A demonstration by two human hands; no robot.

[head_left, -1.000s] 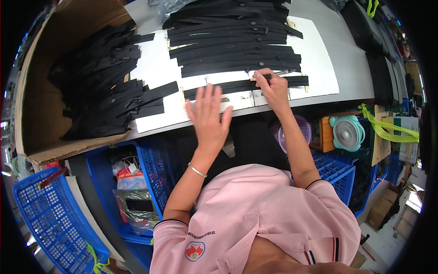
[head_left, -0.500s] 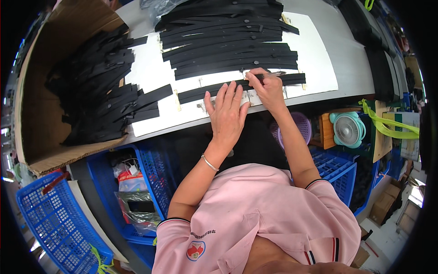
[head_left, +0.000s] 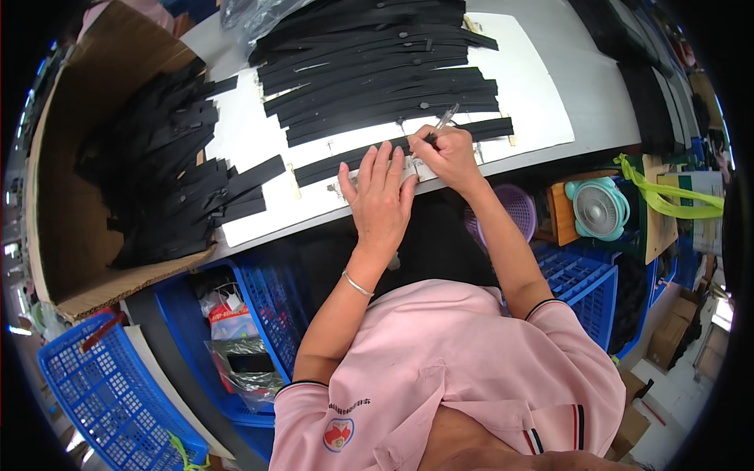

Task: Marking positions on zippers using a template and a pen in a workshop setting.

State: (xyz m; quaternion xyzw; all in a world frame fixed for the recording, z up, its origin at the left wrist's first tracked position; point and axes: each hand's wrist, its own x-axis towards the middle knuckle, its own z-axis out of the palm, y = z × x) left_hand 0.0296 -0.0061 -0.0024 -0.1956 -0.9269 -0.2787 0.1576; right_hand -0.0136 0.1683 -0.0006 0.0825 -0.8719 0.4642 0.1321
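A black fabric strip (head_left: 487, 128) lies across the white board (head_left: 542, 102) near the table's front edge. My left hand (head_left: 379, 200) rests flat on it, fingers stretched out and slightly apart. Just right of it, my right hand (head_left: 449, 161) is closed around a pen (head_left: 448, 116), whose upper end leans up and to the right. The pen's tip, hidden partly by my fingers, is down at the strip. Beyond my hands, several more black strips (head_left: 377, 82) lie side by side in a stack of rows, with small dark round pieces on some.
At the left, a cardboard box (head_left: 47, 196) lies open with a heap of black strips (head_left: 157, 157) spilling out. Blue baskets (head_left: 118, 385) stand below the table. A turquoise fan (head_left: 598, 208) and a purple basket (head_left: 510, 212) sit under the right edge. Clear plastic (head_left: 259, 20) lies at the back.
My right hand has shifted slightly down and left, and the pen has tilted from nearly flat to more upright. My left hand stays pressed on the strip. The whole view has shifted a little.
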